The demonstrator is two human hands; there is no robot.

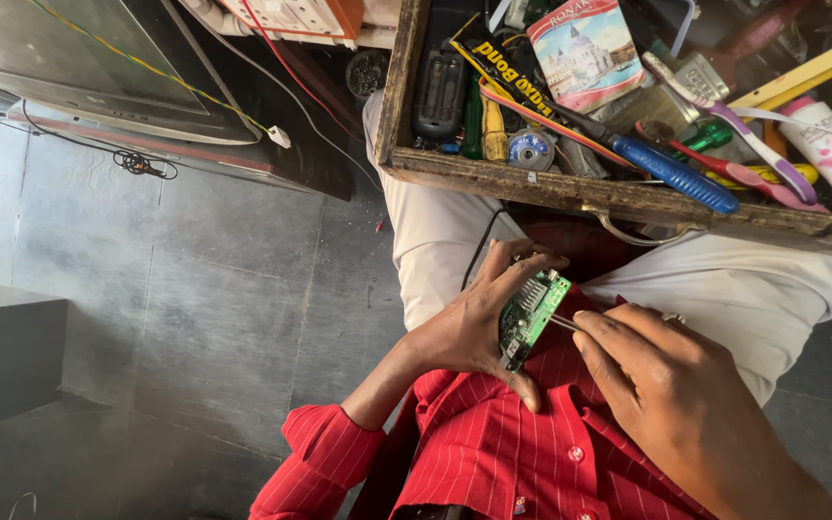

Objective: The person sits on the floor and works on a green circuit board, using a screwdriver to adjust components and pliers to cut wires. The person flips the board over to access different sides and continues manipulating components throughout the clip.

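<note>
Now the left hand (474, 327) grips a small green circuit board (529, 313) by its edges, above the lap, close to the red shirt (512, 443). The right hand (666, 385) is closed on a thin metal tool (562, 324), and its tip touches the board's face. This looks like a probing step; it needs a steady, light touch. A wooden drawer (532, 183) full of tools hangs just above, so room upward is narrow; the left side is open
</note>
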